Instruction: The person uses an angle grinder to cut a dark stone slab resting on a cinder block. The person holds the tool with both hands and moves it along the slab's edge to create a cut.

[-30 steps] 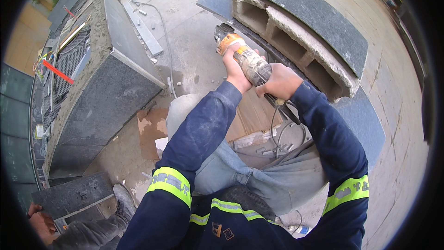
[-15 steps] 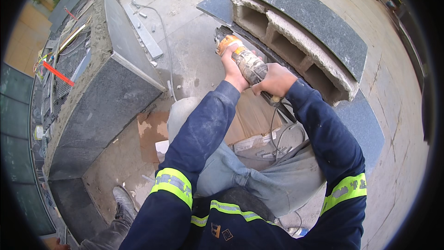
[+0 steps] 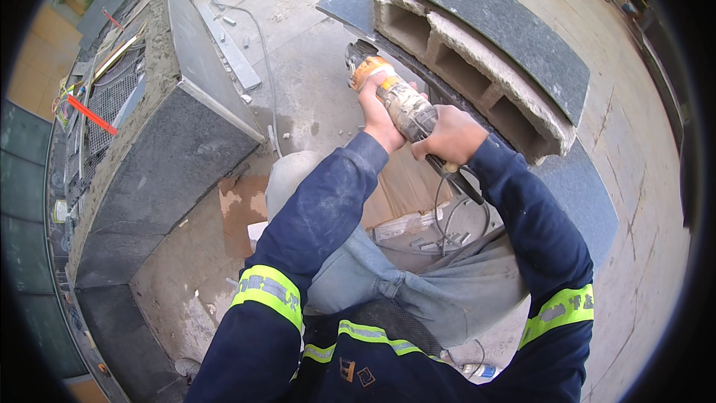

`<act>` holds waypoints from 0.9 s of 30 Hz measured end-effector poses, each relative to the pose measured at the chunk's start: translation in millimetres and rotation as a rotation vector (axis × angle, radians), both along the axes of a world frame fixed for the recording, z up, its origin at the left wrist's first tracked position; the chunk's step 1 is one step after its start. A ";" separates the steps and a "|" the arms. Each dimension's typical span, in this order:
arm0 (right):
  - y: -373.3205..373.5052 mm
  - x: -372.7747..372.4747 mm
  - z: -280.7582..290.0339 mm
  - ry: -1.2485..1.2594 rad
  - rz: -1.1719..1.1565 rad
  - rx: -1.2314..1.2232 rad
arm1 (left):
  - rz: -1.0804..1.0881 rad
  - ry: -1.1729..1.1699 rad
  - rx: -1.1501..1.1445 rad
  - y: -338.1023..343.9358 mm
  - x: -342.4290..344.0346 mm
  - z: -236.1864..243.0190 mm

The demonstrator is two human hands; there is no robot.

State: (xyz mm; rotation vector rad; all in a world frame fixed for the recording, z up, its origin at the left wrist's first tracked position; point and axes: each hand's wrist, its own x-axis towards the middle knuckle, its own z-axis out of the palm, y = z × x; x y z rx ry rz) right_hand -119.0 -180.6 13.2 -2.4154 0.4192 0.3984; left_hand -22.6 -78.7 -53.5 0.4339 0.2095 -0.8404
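A dusty yellow-and-grey angle grinder (image 3: 408,107) is held in both hands, its dark guard (image 3: 361,54) pointing away and to the left. My left hand (image 3: 380,121) wraps the front of its body, just behind the yellow head. Around the rear end closes my right hand (image 3: 456,134), and a cord (image 3: 447,213) hangs down below it. Just beyond and right of the tool lies a hollow concrete block (image 3: 466,67), with a curved dark stone slab (image 3: 492,26) resting on top. Under the block shows another blue-grey slab (image 3: 574,194).
At left stands a low curved wall (image 3: 160,164) faced with dark stone, mortar along its top. A grey strip (image 3: 235,52) and a cable (image 3: 265,52) lie on the paving. Brown cardboard (image 3: 406,190) lies below my hands. Part of another person's shoe (image 3: 186,367) shows at lower left.
My right hand has shifted slightly right and its grip on the grinder's rear has changed a little. The other person's leg and shoe at lower left have moved mostly out of sight.
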 end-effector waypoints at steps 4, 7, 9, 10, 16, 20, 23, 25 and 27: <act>3.4 -9.5 9.7 -0.018 0.005 -0.018 | -0.021 0.019 -0.036 0.9 -6.7 1.1; 6.6 -16.4 16.0 -0.005 -0.015 -0.011 | -0.015 0.008 -0.028 1.9 -13.2 3.5; 6.4 -20.9 17.3 -0.012 -0.003 -0.024 | -0.027 0.009 -0.035 2.6 -17.9 5.7; 6.2 -22.8 17.4 -0.016 0.003 -0.031 | -0.032 0.008 -0.039 3.1 -19.8 6.5; 1.9 -32.7 12.8 -0.007 0.006 0.019 | -0.046 0.034 -0.048 3.4 -31.2 10.5; 3.9 -37.7 17.8 -0.004 -0.003 -0.020 | -0.047 0.063 -0.059 3.1 -36.3 12.8; 2.6 -40.5 19.0 -0.011 0.003 -0.022 | -0.047 0.055 -0.062 1.9 -39.1 13.7; 1.2 -41.0 14.0 -0.024 0.005 -0.023 | -0.049 0.045 -0.063 2.4 -39.1 12.2; 0.8 -39.2 13.3 -0.007 0.000 -0.006 | -0.043 0.042 -0.052 2.4 -38.2 11.4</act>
